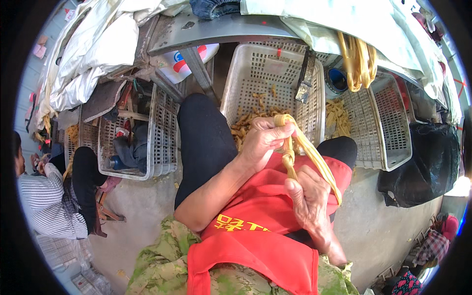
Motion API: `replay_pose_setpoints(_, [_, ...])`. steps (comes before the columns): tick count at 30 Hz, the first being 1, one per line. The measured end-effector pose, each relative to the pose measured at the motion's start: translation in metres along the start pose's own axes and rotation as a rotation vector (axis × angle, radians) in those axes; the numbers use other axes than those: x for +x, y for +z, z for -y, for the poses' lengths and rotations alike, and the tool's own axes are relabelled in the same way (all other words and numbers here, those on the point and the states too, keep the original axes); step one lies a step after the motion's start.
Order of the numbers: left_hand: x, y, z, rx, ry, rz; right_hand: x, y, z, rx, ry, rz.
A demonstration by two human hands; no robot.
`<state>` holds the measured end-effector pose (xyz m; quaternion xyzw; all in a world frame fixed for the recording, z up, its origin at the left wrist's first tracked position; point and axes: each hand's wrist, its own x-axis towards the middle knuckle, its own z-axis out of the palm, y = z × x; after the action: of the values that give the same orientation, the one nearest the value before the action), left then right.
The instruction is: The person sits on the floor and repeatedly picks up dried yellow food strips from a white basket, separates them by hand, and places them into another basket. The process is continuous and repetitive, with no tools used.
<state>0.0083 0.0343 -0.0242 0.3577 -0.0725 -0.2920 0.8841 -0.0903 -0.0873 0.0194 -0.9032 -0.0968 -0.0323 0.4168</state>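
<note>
A long, soft yellow strip, folded lengthwise and pleated, hangs in front of my lap. My left hand pinches it between thumb and fingers, with a loop passing over the fingertips. Below that pinch, a knot is tied in the strip. My right hand grips the tail under the knot, its thumb on the near side. The strip's other length drapes to the right over the red apron. Beyond my hands, a pale plastic crate between my knees holds many short yellow pieces.
More yellow strips hang from the covered table edge. A second crate and a black plastic sheet lie to the right. Leftward are a crate with cloth and a bottle, and a seated person.
</note>
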Motion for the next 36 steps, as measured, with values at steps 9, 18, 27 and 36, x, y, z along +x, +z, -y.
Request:
replay_pose_setpoints(9, [-0.002, 0.004, -0.016, 0.897, 0.08, 0.489, 0.034, -0.047, -0.047, 0.205, 0.108, 0.019])
replay_pose_setpoints(18, [0.0, -0.01, -0.017, 1.208, 0.226, 0.426, 0.032, -0.054, -0.046, 0.023, 0.171, -0.212])
replay_pose_setpoints(27, [0.044, 0.026, -0.016, 0.392, 0.345, 0.254, 0.07, -0.038, -0.053, 1.252, 0.376, -0.084])
replay_pose_setpoints(36, [0.051, -0.004, -0.012, 1.474, 0.461, 0.199, 0.059, -0.046, -0.066, -0.094, 0.175, -0.397])
